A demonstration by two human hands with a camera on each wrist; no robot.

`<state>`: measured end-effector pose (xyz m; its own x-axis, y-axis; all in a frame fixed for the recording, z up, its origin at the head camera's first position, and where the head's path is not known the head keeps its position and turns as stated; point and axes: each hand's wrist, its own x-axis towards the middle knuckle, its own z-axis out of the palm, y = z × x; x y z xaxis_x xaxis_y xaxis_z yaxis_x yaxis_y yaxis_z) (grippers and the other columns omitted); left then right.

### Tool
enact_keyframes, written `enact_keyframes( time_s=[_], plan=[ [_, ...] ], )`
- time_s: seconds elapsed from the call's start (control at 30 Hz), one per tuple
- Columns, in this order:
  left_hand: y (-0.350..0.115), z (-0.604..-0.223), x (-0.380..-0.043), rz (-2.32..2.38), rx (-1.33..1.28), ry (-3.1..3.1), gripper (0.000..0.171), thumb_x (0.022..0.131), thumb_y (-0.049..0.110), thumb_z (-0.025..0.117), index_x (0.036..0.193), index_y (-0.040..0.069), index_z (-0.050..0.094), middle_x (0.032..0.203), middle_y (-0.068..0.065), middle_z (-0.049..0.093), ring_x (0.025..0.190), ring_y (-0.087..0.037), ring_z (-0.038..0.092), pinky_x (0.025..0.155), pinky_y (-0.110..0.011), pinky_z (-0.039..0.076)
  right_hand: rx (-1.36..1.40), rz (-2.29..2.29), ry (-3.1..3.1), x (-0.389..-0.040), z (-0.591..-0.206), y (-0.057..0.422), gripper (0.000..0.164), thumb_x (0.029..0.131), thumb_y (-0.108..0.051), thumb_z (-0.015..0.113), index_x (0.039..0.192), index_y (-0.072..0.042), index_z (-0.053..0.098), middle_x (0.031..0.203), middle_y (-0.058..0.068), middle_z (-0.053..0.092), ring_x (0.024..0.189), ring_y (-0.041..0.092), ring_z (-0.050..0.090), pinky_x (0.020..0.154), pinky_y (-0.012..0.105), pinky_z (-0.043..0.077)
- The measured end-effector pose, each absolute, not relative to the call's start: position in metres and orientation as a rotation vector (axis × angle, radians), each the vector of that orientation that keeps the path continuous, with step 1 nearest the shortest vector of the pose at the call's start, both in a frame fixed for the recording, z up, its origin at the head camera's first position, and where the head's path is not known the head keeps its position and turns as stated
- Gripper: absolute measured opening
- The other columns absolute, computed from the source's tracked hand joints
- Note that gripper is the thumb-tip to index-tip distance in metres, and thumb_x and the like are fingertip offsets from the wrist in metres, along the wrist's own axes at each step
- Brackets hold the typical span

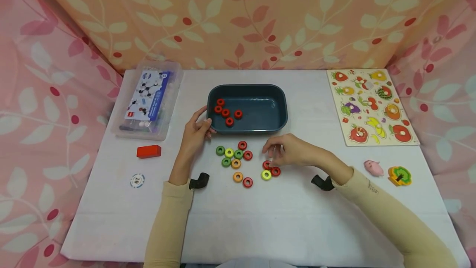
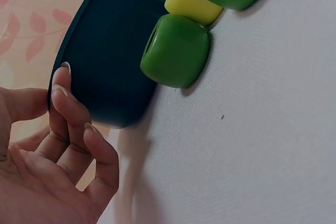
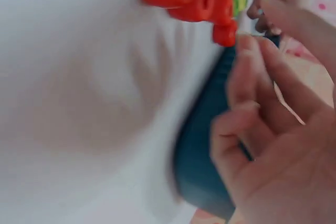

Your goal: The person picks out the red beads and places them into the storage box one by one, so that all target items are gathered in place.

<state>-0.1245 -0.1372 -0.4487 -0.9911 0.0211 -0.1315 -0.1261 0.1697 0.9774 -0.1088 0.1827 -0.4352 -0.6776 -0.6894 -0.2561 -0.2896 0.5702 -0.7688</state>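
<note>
A dark blue rectangular dish (image 1: 264, 115) stands in the middle of the table with several red rings (image 1: 225, 113) inside, at its left end. My left hand (image 1: 196, 132) grips the dish's left rim between thumb and fingers; the left wrist view shows this hand (image 2: 58, 156) at the edge too. In front of the dish, loose green (image 1: 226, 161), yellow (image 1: 229, 153), orange (image 1: 237, 176) and red rings (image 1: 247, 182) lie on the cloth. My right hand (image 1: 291, 150) hovers with loosely bent fingers over two red rings (image 1: 275, 171) and a yellow one. No ring shows in its fingers (image 3: 247, 77).
At the left are a clear plastic case (image 1: 169, 115) with a printed label, a red block (image 1: 148, 151) and a round chip (image 1: 137, 180). To the right lie a fruit puzzle board (image 1: 347, 115), a pink pig figure (image 1: 373, 168) and a tree-shaped piece (image 1: 400, 176).
</note>
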Motion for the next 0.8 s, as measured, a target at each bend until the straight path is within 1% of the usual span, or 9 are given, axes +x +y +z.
enact_keyframes(
  time_s=[0.1, 0.2, 0.3, 0.43, 0.5, 0.67, 0.73, 0.8],
  plan=[
    [-0.137, -0.45, -0.124, 1.966, -0.098, 2.303, 0.051, 0.102, 0.009, 0.056, 0.152, 0.011, 0.043, 0.085, -0.033, 0.067, 0.07, -0.045, 0.058, 0.064, -0.039, 0.053, -0.734, -0.859, 2.253, -0.098, -0.445, 0.19, 0.047, 0.075, -0.015, 0.088, 0.116, -0.013, 0.065, 0.095, 0.002, 0.064, 0.082, 0.022, 0.058, 0.07, 0.028, 0.049],
    [-0.137, -0.451, -0.124, 1.973, -0.1, 2.297, 0.051, 0.103, 0.01, 0.056, 0.152, 0.012, 0.043, 0.086, -0.035, 0.066, 0.069, -0.042, 0.058, 0.064, -0.04, 0.054, -0.735, -0.83, 2.266, -0.088, -0.455, 0.194, 0.059, 0.072, -0.016, 0.09, 0.122, -0.015, 0.059, 0.098, 0.0, 0.061, 0.086, 0.02, 0.057, 0.076, 0.028, 0.049],
    [-0.137, -0.452, -0.124, 1.977, -0.098, 2.303, 0.051, 0.103, 0.01, 0.055, 0.152, 0.012, 0.043, 0.086, -0.035, 0.065, 0.068, -0.043, 0.058, 0.064, -0.04, 0.054, -0.747, -0.893, 2.273, -0.081, -0.463, 0.196, 0.063, 0.072, -0.011, 0.089, 0.126, -0.018, 0.056, 0.099, -0.001, 0.06, 0.086, 0.019, 0.056, 0.078, 0.03, 0.049],
    [-0.136, -0.452, -0.124, 1.978, -0.1, 2.304, 0.05, 0.103, 0.01, 0.055, 0.152, 0.012, 0.043, 0.087, -0.035, 0.065, 0.07, -0.046, 0.057, 0.065, -0.041, 0.054, -0.742, -0.959, 2.272, -0.078, -0.467, 0.196, 0.06, 0.074, -0.004, 0.085, 0.125, -0.02, 0.056, 0.097, -0.002, 0.061, 0.083, 0.019, 0.057, 0.075, 0.031, 0.051],
    [-0.136, -0.452, -0.124, 1.976, -0.105, 2.302, 0.05, 0.103, 0.011, 0.054, 0.152, 0.012, 0.042, 0.087, -0.035, 0.065, 0.072, -0.047, 0.057, 0.065, -0.041, 0.054, -0.744, -0.965, 2.277, -0.08, -0.466, 0.196, 0.057, 0.076, -0.003, 0.083, 0.124, -0.019, 0.057, 0.097, -0.002, 0.062, 0.081, 0.019, 0.059, 0.074, 0.032, 0.052],
    [-0.135, -0.451, -0.123, 1.978, -0.109, 2.298, 0.051, 0.103, 0.01, 0.054, 0.152, 0.012, 0.042, 0.088, -0.037, 0.065, 0.072, -0.049, 0.056, 0.064, -0.04, 0.053, -0.767, -0.991, 2.337, -0.09, -0.456, 0.198, 0.049, 0.079, -0.007, 0.083, 0.122, -0.014, 0.06, 0.096, -0.003, 0.062, 0.081, 0.018, 0.059, 0.072, 0.032, 0.053],
    [-0.135, -0.451, -0.123, 1.985, -0.106, 2.293, 0.051, 0.103, 0.01, 0.054, 0.152, 0.012, 0.042, 0.089, -0.039, 0.064, 0.073, -0.05, 0.056, 0.064, -0.04, 0.053, -0.788, -1.016, 2.382, -0.096, -0.449, 0.197, 0.045, 0.079, -0.009, 0.084, 0.119, -0.012, 0.064, 0.096, -0.005, 0.064, 0.083, 0.016, 0.058, 0.072, 0.033, 0.052],
    [-0.135, -0.451, -0.122, 1.988, -0.105, 2.29, 0.051, 0.103, 0.009, 0.054, 0.153, 0.011, 0.041, 0.09, -0.04, 0.064, 0.074, -0.052, 0.055, 0.064, -0.04, 0.054, -0.803, -1.052, 2.43, -0.103, -0.442, 0.196, 0.04, 0.079, -0.011, 0.085, 0.115, -0.013, 0.068, 0.095, -0.008, 0.064, 0.083, 0.015, 0.058, 0.071, 0.033, 0.051]
  ],
)
